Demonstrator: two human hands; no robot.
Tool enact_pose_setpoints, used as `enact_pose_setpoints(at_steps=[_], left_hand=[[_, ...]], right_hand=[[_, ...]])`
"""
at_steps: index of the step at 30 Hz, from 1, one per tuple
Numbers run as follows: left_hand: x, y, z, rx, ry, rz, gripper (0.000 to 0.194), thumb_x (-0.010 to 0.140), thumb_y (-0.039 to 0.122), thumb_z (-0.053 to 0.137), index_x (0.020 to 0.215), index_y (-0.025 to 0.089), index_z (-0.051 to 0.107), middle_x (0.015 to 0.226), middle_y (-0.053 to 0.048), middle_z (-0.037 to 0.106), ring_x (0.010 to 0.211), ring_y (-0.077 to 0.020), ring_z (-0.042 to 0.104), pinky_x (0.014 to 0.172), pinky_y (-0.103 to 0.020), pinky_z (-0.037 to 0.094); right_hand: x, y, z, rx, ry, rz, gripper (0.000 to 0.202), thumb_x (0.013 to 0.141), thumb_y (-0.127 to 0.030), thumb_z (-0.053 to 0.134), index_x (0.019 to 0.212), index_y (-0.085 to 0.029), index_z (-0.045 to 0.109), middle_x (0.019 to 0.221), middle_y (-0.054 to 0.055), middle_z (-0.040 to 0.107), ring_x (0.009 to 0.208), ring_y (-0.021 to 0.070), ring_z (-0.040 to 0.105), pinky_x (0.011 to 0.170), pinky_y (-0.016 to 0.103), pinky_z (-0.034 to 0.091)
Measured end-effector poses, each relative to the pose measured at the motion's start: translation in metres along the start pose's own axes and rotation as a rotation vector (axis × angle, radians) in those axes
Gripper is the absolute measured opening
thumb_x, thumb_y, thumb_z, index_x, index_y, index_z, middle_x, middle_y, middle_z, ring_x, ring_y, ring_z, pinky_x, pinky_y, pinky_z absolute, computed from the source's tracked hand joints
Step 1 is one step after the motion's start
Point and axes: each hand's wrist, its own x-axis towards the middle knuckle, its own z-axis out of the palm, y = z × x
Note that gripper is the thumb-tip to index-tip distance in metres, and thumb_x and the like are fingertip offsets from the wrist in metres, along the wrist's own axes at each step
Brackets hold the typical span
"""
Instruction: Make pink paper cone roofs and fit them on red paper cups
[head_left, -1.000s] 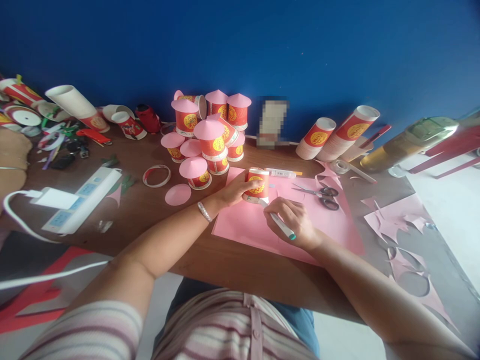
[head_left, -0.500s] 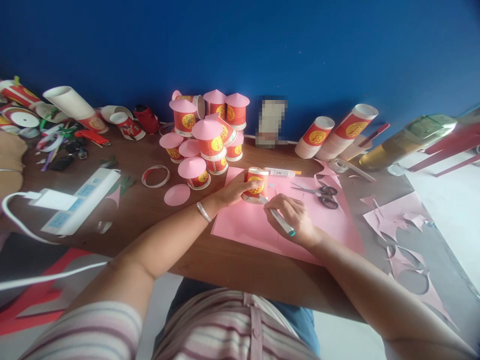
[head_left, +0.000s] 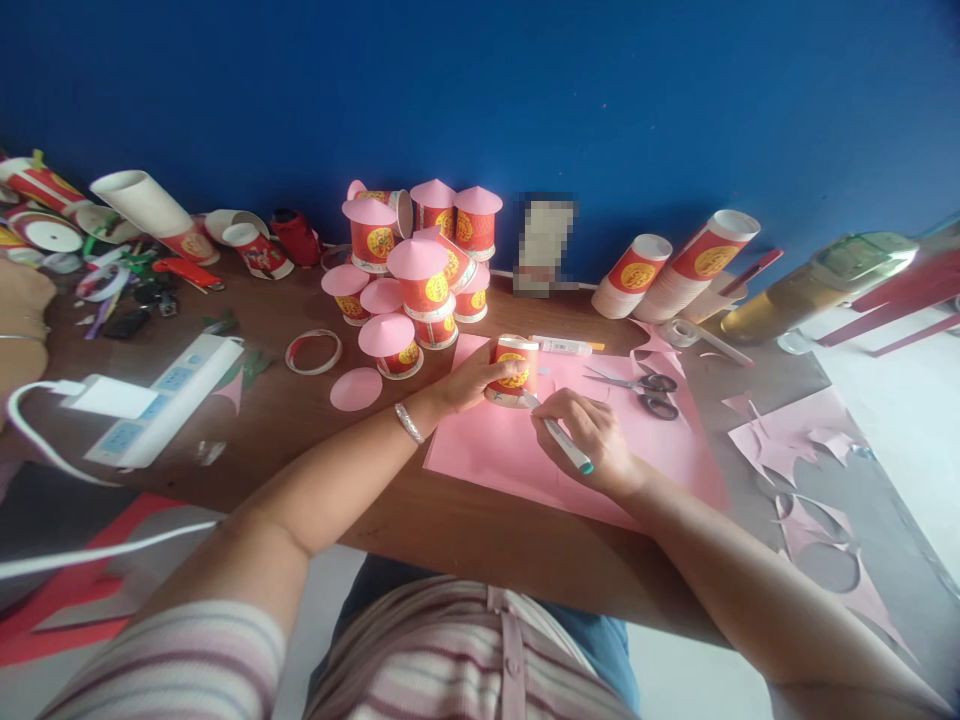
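My left hand (head_left: 476, 384) grips a red paper cup (head_left: 517, 352) with a yellow emblem, its thumb across the front. The cup stands upright over a pink paper sheet (head_left: 480, 440). Held like a pen in my right hand (head_left: 589, 430) is a white marker (head_left: 568, 446) with a teal end. Its tip meets the pale band near the cup's bottom edge. Scissors (head_left: 645, 388) with dark handles lie on the sheet to the right. Behind the cup rests another white marker (head_left: 562, 345). To the left lies a pink paper disc (head_left: 356, 389).
Several red cups with pink cone roofs (head_left: 417, 260) stand stacked at back left. Cup stacks (head_left: 697, 262) lean by the blue wall, near a bottle (head_left: 810, 285). A power strip (head_left: 165, 400) sits left, paper scraps (head_left: 817, 540) right.
The whole view has shifted very slightly. Both hands keep their hold on the cup and marker, and the marker tip stays at the cup's lower band.
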Motion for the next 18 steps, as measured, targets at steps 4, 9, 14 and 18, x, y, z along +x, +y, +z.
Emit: enact_pose_setpoints(at_steps=[4,9,14,18], left_hand=[[0.0003,-0.0009,-0.0005,-0.004,0.003,0.000,0.037,0.080,0.041,0.078,0.104,0.016,0.063,0.091,-0.005,0.068,0.082,-0.0169,0.065,0.071,-0.026,0.051],[0.0015,-0.0034,-0.0021,-0.011,0.012,-0.005,0.041,0.078,0.042,0.079,0.105,0.016,0.063,0.091,-0.005,0.067,0.083,-0.0175,0.065,0.071,-0.027,0.051],[-0.0004,-0.0004,0.0003,-0.016,0.016,-0.011,0.041,0.079,0.041,0.079,0.107,0.016,0.062,0.092,-0.004,0.067,0.084,-0.0169,0.064,0.072,-0.027,0.051],[-0.0020,0.0031,0.0030,-0.024,0.024,-0.021,0.041,0.078,0.041,0.080,0.105,0.016,0.062,0.090,-0.004,0.065,0.082,-0.0163,0.063,0.070,-0.026,0.051]], right_hand=[[-0.0002,-0.0008,0.0000,0.011,-0.005,0.005,0.017,0.091,-0.005,0.056,0.096,-0.021,0.055,0.073,-0.001,0.061,0.059,0.0120,0.057,0.054,0.024,0.045],[0.0001,-0.0019,-0.0009,0.019,-0.012,0.007,0.017,0.092,-0.006,0.056,0.097,-0.022,0.055,0.074,-0.001,0.061,0.059,0.0119,0.057,0.055,0.024,0.045],[-0.0001,-0.0020,-0.0005,0.021,-0.013,0.001,0.017,0.093,-0.005,0.055,0.097,-0.022,0.054,0.073,-0.001,0.061,0.059,0.0114,0.057,0.055,0.023,0.044],[-0.0005,-0.0013,-0.0001,0.018,-0.010,-0.002,0.017,0.092,-0.005,0.056,0.097,-0.022,0.054,0.074,-0.001,0.061,0.059,0.0114,0.058,0.055,0.023,0.045]])
